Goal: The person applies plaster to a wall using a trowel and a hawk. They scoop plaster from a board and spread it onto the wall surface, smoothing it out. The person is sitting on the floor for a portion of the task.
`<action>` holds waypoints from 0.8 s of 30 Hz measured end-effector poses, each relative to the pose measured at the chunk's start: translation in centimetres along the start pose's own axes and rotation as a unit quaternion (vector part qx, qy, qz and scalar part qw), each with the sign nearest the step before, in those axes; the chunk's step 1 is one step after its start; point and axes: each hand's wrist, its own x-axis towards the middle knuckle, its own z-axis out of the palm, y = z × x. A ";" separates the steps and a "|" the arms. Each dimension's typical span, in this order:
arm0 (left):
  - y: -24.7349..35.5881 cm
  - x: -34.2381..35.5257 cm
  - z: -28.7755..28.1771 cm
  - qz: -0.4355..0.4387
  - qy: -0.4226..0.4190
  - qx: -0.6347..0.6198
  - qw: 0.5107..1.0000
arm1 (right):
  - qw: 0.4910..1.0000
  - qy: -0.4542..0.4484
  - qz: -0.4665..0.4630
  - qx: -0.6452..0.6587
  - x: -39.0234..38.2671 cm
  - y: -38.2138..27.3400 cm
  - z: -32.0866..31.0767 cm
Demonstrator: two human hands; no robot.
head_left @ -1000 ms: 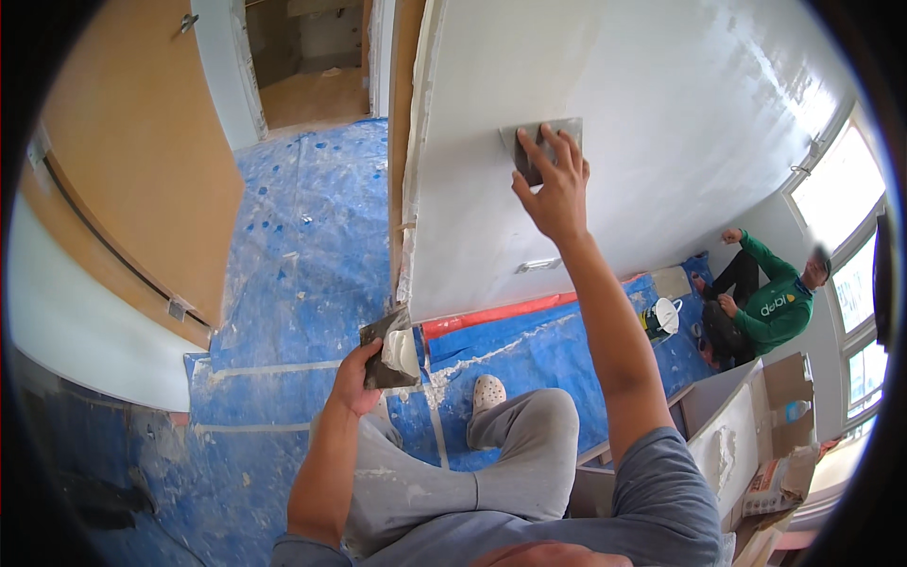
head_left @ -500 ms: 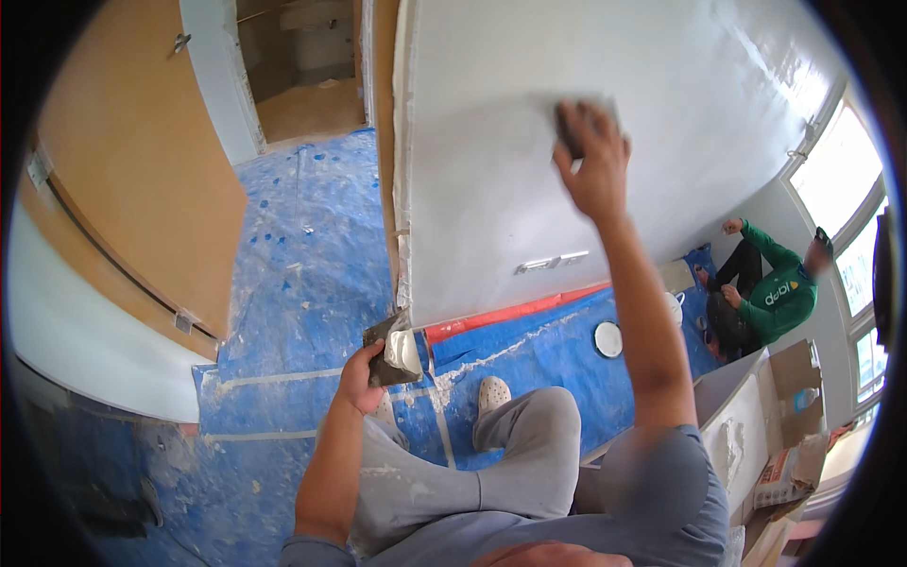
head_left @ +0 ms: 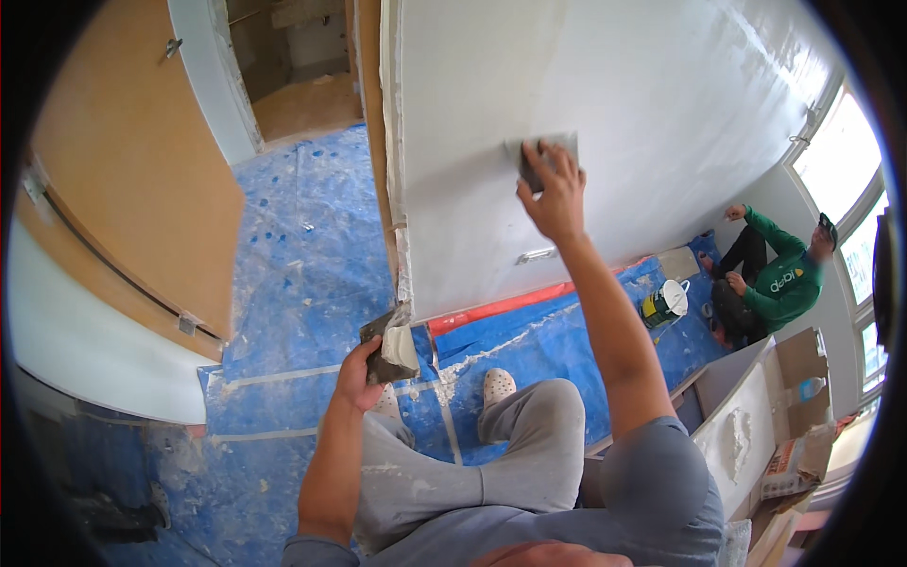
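Note:
My right hand (head_left: 556,200) reaches up and presses a wide, flat filling blade (head_left: 565,142) against the pale wall (head_left: 463,104). Its fingers are spread over the back of the blade, which hides part of the grip. Low by the wall's left corner, my left hand (head_left: 356,380) is closed on a dark, flat scraper (head_left: 379,370). A thick heap of white plaster (head_left: 401,351) sits on that scraper. Part of the wall around the right hand looks damp and smooth.
Blue sheeting (head_left: 293,246) with tape strips and white spatters covers the floor. A bucket (head_left: 667,302) stands by the wall. At the right a person in a green top (head_left: 789,288) sits beneath windows, near an open cardboard box (head_left: 801,378). A wooden door (head_left: 132,170) stands left.
My right hand has drawn the blade left and slightly down across the wall. The left hand with its plaster-loaded scraper has barely moved. More of the bucket shows now.

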 end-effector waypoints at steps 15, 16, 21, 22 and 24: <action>-3.9 -4.0 8.4 0.062 0.081 -0.024 0.994 | 0.518 -0.158 0.220 0.811 -18.2 -12.7 -12.8; -4.4 -4.9 10.3 0.065 0.082 -0.031 0.994 | 0.547 -0.166 0.181 0.800 -19.2 -13.2 -13.9; -5.9 -9.5 15.6 0.037 -0.011 -0.021 0.999 | 0.692 -0.291 0.092 0.654 -19.1 -12.8 -19.0; -6.0 -10.3 15.8 0.037 -0.014 -0.010 0.999 | 0.723 -0.316 0.072 0.610 -18.8 -12.3 -19.6; -6.6 -12.1 15.5 0.036 -0.010 0.013 0.999 | 0.775 -0.354 0.055 0.520 -19.0 -10.7 -19.6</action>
